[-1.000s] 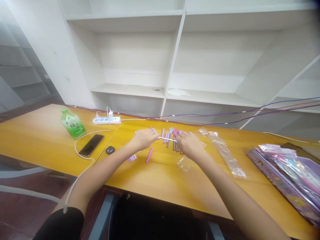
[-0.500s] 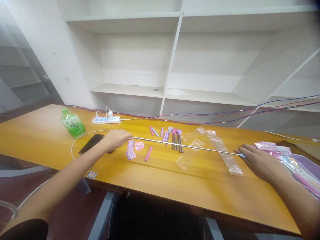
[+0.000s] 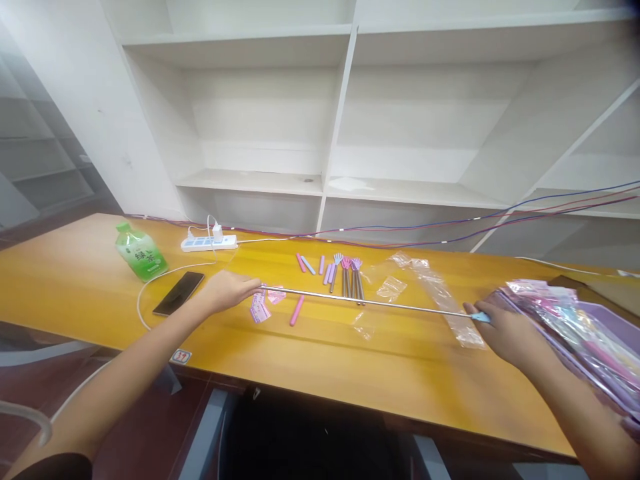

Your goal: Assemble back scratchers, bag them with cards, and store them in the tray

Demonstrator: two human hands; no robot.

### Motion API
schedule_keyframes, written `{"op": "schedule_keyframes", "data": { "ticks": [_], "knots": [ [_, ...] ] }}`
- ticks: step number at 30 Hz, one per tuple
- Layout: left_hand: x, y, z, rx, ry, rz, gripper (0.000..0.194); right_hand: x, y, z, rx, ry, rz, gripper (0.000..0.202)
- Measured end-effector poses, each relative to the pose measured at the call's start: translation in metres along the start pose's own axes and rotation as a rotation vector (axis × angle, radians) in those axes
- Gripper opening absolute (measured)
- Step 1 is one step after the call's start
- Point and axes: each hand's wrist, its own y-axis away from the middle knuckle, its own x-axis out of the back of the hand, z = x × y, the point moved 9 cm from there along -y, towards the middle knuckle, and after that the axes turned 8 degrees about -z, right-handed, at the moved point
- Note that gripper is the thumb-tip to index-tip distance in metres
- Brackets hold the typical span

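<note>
An extended telescopic back scratcher [image 3: 365, 302] stretches between my hands above the table, its thin metal rod nearly level. My left hand [image 3: 231, 291] pinches the rod's left end. Closed around the light blue head end is my right hand [image 3: 505, 330]; the fingers hide part of it. Below the rod lie several short back scratchers [image 3: 357, 277] with blue, pink and purple hand-shaped heads. Loose handle sleeves [image 3: 327, 272] are beside them, and a pink sleeve [image 3: 297, 311] lies nearer me. Purple-pink printed cards [image 3: 260, 311] are just under my left hand.
Clear plastic wrappers [image 3: 450, 300] lie on the wooden table [image 3: 320, 360]. At right a purple basket [image 3: 607, 320] holds packaged items [image 3: 575, 327]. On the left are a green bottle [image 3: 141, 253], a phone [image 3: 179, 293] and a power strip [image 3: 207, 243]. White shelves [image 3: 250, 180] stand behind.
Both hands have moved slightly down with the rod still stretched between them. More of the blue head end and of the basket now shows at right.
</note>
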Motion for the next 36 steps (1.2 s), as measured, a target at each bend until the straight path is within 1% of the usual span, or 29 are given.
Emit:
{"op": "schedule_keyframes", "data": {
  "ticks": [2, 3, 4, 6, 7, 8, 10, 11, 12, 13, 14, 15, 16, 18, 21, 25, 27, 29, 31, 33, 35, 36],
  "knots": [
    [0.007, -0.006, 0.004, 0.0, -0.042, 0.007, 0.03, -0.01, -0.007, -0.002, -0.043, -0.047, -0.119, 0.043],
    [0.012, -0.011, 0.008, 0.006, -0.048, 0.019, 0.03, -0.009, -0.012, -0.005, -0.069, -0.058, -0.127, 0.041],
    [0.015, -0.017, 0.012, 0.013, -0.041, 0.036, 0.03, -0.004, -0.016, -0.011, -0.096, -0.059, -0.088, 0.039],
    [0.018, -0.034, 0.028, 0.014, -0.008, 0.077, 0.03, 0.004, -0.026, -0.037, -0.11, -0.085, -0.025, 0.035],
    [0.016, -0.045, 0.039, 0.008, 0.017, 0.099, 0.029, 0.005, -0.03, -0.057, -0.108, -0.112, -0.004, 0.032],
    [0.012, -0.057, 0.051, 0.004, 0.048, 0.124, 0.029, 0.005, -0.032, -0.083, -0.088, -0.153, 0.006, 0.026],
    [-0.002, -0.081, 0.074, 0.013, 0.101, 0.16, 0.026, 0.002, -0.032, -0.148, -0.011, -0.236, 0.019, 0.009],
    [-0.014, -0.093, 0.086, 0.021, 0.097, 0.123, 0.025, -0.003, -0.03, -0.184, 0.043, -0.259, -0.003, 0.006],
    [-0.028, -0.103, 0.096, 0.041, 0.06, 0.064, 0.026, -0.008, -0.026, -0.218, 0.083, -0.267, -0.046, 0.009],
    [-0.04, -0.111, 0.103, 0.063, -0.001, -0.001, 0.027, -0.016, -0.021, -0.25, 0.127, -0.248, -0.115, 0.01],
    [-0.05, -0.115, 0.108, 0.083, -0.067, -0.061, 0.03, -0.021, -0.015, -0.274, 0.147, -0.203, -0.165, 0.01],
    [-0.058, -0.116, 0.111, 0.092, -0.129, -0.122, 0.033, -0.026, -0.009, -0.294, 0.179, -0.173, -0.23, 0.011],
    [-0.063, -0.115, 0.112, 0.101, -0.189, -0.171, 0.036, -0.03, -0.004, -0.306, 0.195, -0.137, -0.284, 0.013],
    [-0.068, -0.11, 0.11, 0.107, -0.279, -0.241, 0.042, -0.031, 0.004, -0.316, 0.228, -0.077, -0.343, 0.021],
    [-0.068, -0.102, 0.107, 0.087, -0.345, -0.273, 0.042, -0.028, 0.009, -0.317, 0.294, 0.012, -0.328, 0.033],
    [-0.075, -0.102, 0.113, 0.023, -0.343, -0.271, 0.035, -0.032, 0.013, -0.328, 0.429, 0.1, -0.3, 0.041],
    [-0.082, -0.102, 0.117, 0.0, -0.34, -0.252, 0.032, -0.038, 0.014, -0.333, 0.454, 0.106, -0.334, 0.041],
    [-0.088, -0.101, 0.119, -0.008, -0.35, -0.209, 0.027, -0.045, 0.015, -0.336, 0.446, 0.107, -0.397, 0.038],
    [-0.093, -0.099, 0.12, 0.006, -0.357, -0.172, 0.021, -0.051, 0.016, -0.337, 0.437, 0.115, -0.448, 0.035],
    [-0.097, -0.098, 0.116, 0.051, -0.353, -0.168, 0.019, -0.054, 0.017, -0.338, 0.437, 0.125, -0.467, 0.034],
    [-0.1, -0.099, 0.112, 0.112, -0.351, -0.21, 0.019, -0.057, 0.018, -0.338, 0.444, 0.13, -0.475, 0.034],
    [-0.102, -0.1, 0.109, 0.139, -0.355, -0.249, 0.019, -0.058, 0.018, -0.338, 0.448, 0.131, -0.479, 0.034]
  ]
}}
